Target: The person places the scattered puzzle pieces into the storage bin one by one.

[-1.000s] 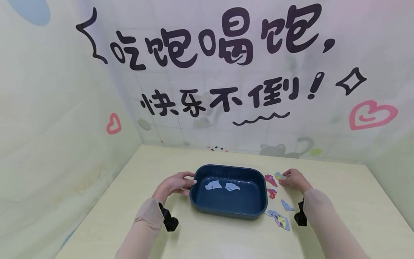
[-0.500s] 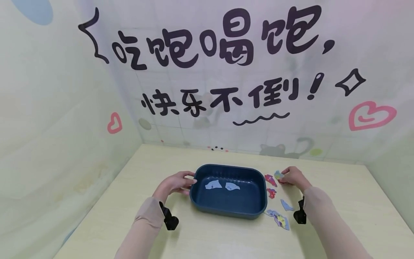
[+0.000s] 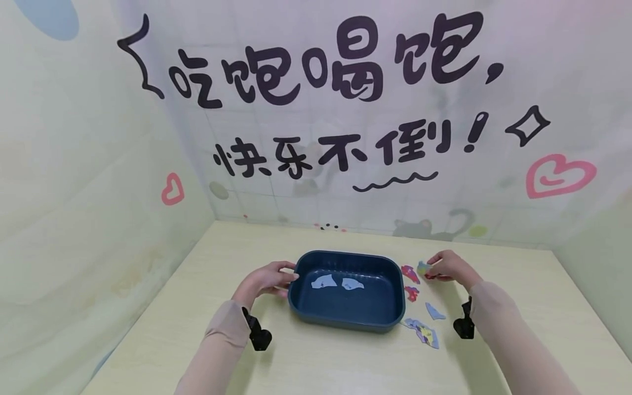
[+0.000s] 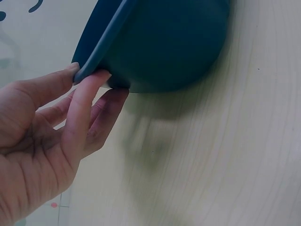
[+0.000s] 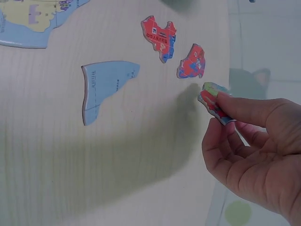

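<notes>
We see the left hand (image 4: 49,139) gripping the rounded rectangular dark-blue tray (image 3: 345,325) at its left end, its fingers curled about the rim and against the outer wall. The tray stands upright on the pale wood-grained counter (image 3: 336,365), and on its floor lie two flat pale-blue irregular pieces (image 3: 323,282), side by side and apart.

To the right of the tray, we see the right hand (image 5: 263,155) pinching a thin red, green and pale-blue piece (image 5: 211,101) between thumb and fingers; the piece is tilted, and the fingers partly hide it. Near it on the counter we find two small red-and-blue printed pieces (image 5: 160,38), one just beside the tray's right wall. Closer to us lie a tapered light-blue piece (image 5: 108,87) and a yellow, blue and purple printed patch (image 3: 425,333); we cannot tell whether that patch is a single piece.
</notes>
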`<state>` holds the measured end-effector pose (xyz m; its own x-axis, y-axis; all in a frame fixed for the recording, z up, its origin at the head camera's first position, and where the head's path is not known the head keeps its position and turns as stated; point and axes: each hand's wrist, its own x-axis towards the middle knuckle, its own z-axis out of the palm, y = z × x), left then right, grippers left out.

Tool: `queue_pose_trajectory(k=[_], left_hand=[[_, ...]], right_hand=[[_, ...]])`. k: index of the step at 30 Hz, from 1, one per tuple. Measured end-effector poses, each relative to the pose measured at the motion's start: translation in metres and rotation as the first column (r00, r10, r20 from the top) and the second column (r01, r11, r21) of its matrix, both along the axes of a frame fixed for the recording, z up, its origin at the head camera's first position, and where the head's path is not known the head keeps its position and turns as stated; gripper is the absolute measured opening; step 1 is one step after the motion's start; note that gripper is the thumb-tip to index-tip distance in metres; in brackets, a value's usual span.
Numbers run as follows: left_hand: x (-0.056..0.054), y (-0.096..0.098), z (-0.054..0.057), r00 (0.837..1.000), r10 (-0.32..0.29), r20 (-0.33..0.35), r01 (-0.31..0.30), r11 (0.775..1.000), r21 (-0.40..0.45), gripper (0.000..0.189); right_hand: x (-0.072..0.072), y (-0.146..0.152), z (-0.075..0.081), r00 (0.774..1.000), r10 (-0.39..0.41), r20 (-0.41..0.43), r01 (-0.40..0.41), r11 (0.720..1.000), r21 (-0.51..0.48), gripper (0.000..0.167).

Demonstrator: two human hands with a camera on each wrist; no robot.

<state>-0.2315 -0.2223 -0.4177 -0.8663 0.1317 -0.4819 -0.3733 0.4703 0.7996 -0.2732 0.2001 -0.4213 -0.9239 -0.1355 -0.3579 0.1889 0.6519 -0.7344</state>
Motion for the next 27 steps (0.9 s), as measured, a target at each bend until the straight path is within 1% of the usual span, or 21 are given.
queue_pose_trajectory(k=[4, 11, 17, 21, 27], left_hand=[[0.0, 0.0, 0.002, 1.0, -0.004, 0.0, 0.004, 1.0, -0.005, 0.043], [0.0, -0.001, 0.002, 1.0, -0.011, -0.004, 0.011, 1.0, -0.004, 0.044], [0.0, -0.001, 0.001, 1.0, -0.008, -0.004, 0.008, 1.0, 0.001, 0.044], [0.001, 0.0, 0.001, 1.0, -0.011, -0.002, 0.011, 1.0, 0.0, 0.045], [-0.001, -0.001, 0.0, 1.0, -0.02, -0.001, 0.02, 1.0, 0.007, 0.045]], right_hand=[[0.003, 0.003, 0.01, 0.999, 0.039, 0.008, -0.038, 0.999, -0.01, 0.027], [0.002, 0.005, 0.021, 0.993, 0.119, 0.016, -0.119, 0.993, -0.009, 0.026], [0.001, -0.002, 0.03, 0.989, 0.137, 0.057, -0.137, 0.991, 0.008, 0.027], [0.001, -0.008, 0.037, 0.985, 0.165, 0.055, -0.166, 0.986, 0.012, 0.022], [0.001, -0.017, 0.042, 0.983, 0.173, 0.061, -0.173, 0.985, -0.008, 0.019]])
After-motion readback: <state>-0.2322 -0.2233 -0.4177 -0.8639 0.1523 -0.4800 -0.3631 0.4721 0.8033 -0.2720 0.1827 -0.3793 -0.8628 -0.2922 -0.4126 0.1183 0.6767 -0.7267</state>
